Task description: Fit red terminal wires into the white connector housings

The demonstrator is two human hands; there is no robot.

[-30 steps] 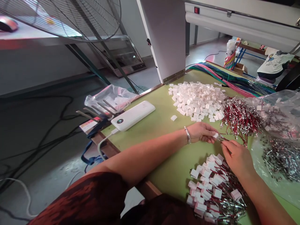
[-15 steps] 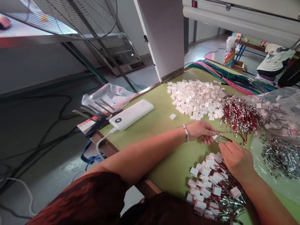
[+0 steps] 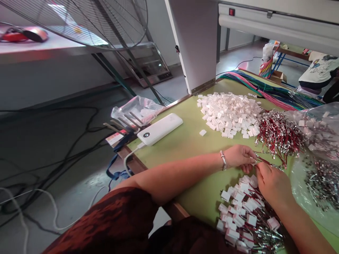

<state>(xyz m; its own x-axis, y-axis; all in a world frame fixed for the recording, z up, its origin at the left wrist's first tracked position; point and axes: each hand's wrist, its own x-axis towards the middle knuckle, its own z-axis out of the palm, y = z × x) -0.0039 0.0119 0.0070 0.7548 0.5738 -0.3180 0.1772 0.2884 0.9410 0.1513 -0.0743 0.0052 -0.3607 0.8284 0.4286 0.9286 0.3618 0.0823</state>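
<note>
My left hand [image 3: 240, 157], with a silver bracelet at the wrist, pinches a small white connector housing [image 3: 254, 162], mostly covered by fingers. Right against it, my right hand [image 3: 274, 183] is closed on a thin wire whose end meets the housing; the exact contact is hidden. Dark red wires with metal terminals [image 3: 268, 161] stretch away just beyond the fingertips. Below my hands lies a heap of white housings with wires fitted [image 3: 238, 220]. Farther off is a pile of loose white housings [image 3: 229, 111], beside a bundle of red wires with crimped terminals [image 3: 279, 132].
A white power bank [image 3: 161, 129] with a cable lies at the table's left edge. Clear bags [image 3: 317, 130] and more terminal wires [image 3: 324, 183] are on the right. Long coloured cables [image 3: 254, 84] run along the back. A fan [image 3: 106, 21] stands left; a person [image 3: 319, 68] is beyond.
My fingertips have come together around the housing, which shows less than before. The whole view has shifted, so the table things appear farther right and slightly lower.
</note>
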